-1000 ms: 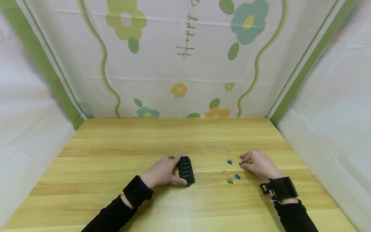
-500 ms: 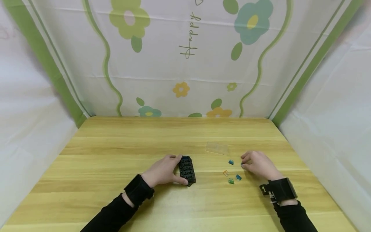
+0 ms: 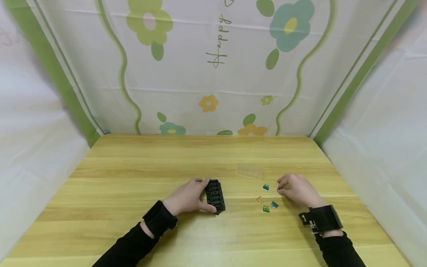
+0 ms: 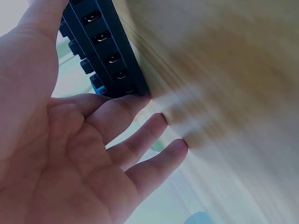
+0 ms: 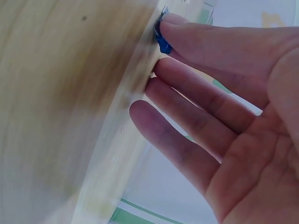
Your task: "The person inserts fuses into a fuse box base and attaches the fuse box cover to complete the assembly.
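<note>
My left hand (image 3: 188, 196) grips a black fuse box (image 3: 215, 195) by its two ends, thumb at the near end and fingers at the far end. The box lies on the table with its row of slots facing up. In the left wrist view, metal contacts show in the side of the fuse box (image 4: 112, 58), and the other fingers rest by the table. My right hand (image 3: 297, 188) pinches a small blue blade fuse (image 5: 162, 37) close over the table, the thumb covering part of it. Its remaining fingers are spread, tips near the wood.
Between the hands lie loose blade fuses: a blue one (image 3: 265, 187), an orange one (image 3: 260, 200), a green one (image 3: 265, 208) and another blue one (image 3: 274, 204). A clear plastic cover (image 3: 250, 170) lies behind them. Flowered fabric (image 3: 180, 74) closes off the table's back.
</note>
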